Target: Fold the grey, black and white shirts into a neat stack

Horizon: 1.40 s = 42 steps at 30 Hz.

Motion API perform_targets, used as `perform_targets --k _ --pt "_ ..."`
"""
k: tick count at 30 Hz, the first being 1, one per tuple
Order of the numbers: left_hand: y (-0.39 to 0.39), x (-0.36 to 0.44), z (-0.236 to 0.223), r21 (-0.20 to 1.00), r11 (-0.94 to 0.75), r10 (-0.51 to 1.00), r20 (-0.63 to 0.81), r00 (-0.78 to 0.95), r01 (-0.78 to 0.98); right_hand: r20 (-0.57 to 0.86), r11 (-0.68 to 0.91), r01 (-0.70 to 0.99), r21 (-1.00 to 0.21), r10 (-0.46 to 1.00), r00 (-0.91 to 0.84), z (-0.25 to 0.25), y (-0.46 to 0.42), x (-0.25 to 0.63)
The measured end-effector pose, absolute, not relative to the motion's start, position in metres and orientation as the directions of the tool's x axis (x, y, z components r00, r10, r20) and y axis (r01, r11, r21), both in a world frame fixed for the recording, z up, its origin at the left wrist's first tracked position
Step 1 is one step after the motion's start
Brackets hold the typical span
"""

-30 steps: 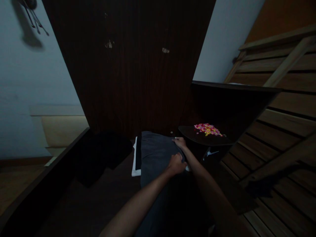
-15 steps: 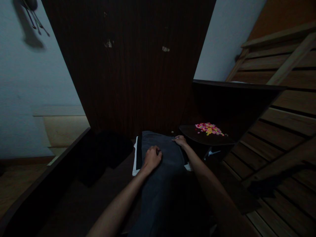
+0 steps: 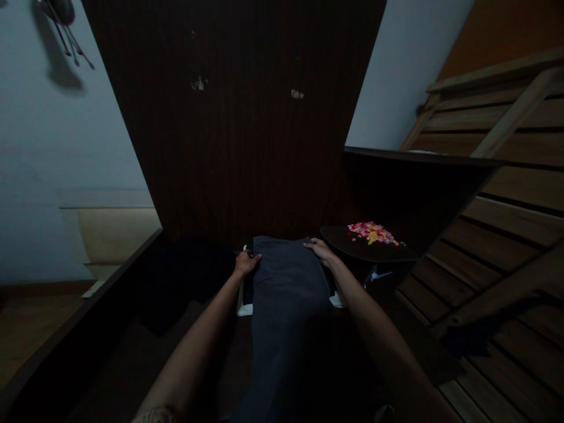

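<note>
A long dark grey garment, by its shape folded trousers (image 3: 288, 294), stretches from the back panel toward me, its near end lost in shadow. My left hand (image 3: 247, 262) is closed on the left edge near the far end, thumb on top. At the far right corner, my right hand (image 3: 321, 249) pinches the cloth, its thumb lying over the edge. Underneath lies folded black and white cloth (image 3: 245, 309), showing on both sides of the trousers.
A tall dark wooden panel (image 3: 247, 147) rises behind the trousers. To the right, a rounded shelf (image 3: 339, 239) holds a heap of pink and yellow pieces (image 3: 372, 232). Dark cloth (image 3: 180, 288) lies at left, inside a raised board (image 3: 88, 323). Wooden slats (image 3: 506, 217) stand far right.
My left hand has moved from the middle of the trousers to their left edge and taken hold there. My right hand stays at the far right corner.
</note>
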<state>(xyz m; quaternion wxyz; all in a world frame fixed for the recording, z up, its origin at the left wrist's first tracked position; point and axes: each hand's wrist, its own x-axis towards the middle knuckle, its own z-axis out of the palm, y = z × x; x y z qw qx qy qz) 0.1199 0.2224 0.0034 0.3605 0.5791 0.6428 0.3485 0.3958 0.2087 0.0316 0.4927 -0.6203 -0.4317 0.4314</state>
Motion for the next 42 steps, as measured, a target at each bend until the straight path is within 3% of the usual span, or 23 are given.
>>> perform_targets --k 5,10,16,20,26,30,34,38,42 --pt "0.242 0.123 0.003 0.953 0.090 0.996 -0.078 -0.053 0.288 0.021 0.020 -0.082 -0.996 1.000 -0.007 0.050 0.190 0.399" --pt "0.247 0.126 0.012 0.996 0.080 0.993 -0.082 0.084 0.026 0.054 0.045 -0.066 -0.997 0.988 -0.146 0.054 0.177 0.407" --pt "0.245 0.113 0.021 0.982 0.057 0.992 -0.034 0.125 -0.179 0.116 0.109 -0.064 -0.992 0.986 -0.121 0.042 0.170 0.414" --pt "0.240 0.104 0.022 0.971 0.042 0.988 -0.005 0.155 -0.236 0.143 0.140 -0.035 -0.990 0.984 -0.102 0.042 0.166 0.414" --pt "0.241 0.103 0.024 0.957 -0.037 0.988 0.079 0.135 -0.287 0.199 0.199 0.016 -0.980 0.978 0.060 0.049 0.170 0.415" --pt "0.249 0.105 0.027 0.966 -0.213 0.955 0.237 0.176 -0.144 0.198 0.198 0.015 -0.980 0.966 0.169 0.041 0.181 0.416" --pt "0.264 0.105 0.025 0.873 -0.448 0.882 0.396 0.254 0.192 0.160 0.114 0.157 -0.981 0.933 0.322 0.022 0.199 0.419" --pt "0.280 0.108 0.019 0.681 -0.470 0.883 0.372 0.287 0.561 0.091 -0.086 0.409 -0.909 0.914 0.396 0.004 0.217 0.425" --pt "0.287 0.111 0.017 0.636 -0.437 0.899 0.325 0.293 0.636 0.045 -0.161 0.477 -0.864 0.918 0.393 -0.005 0.226 0.428"
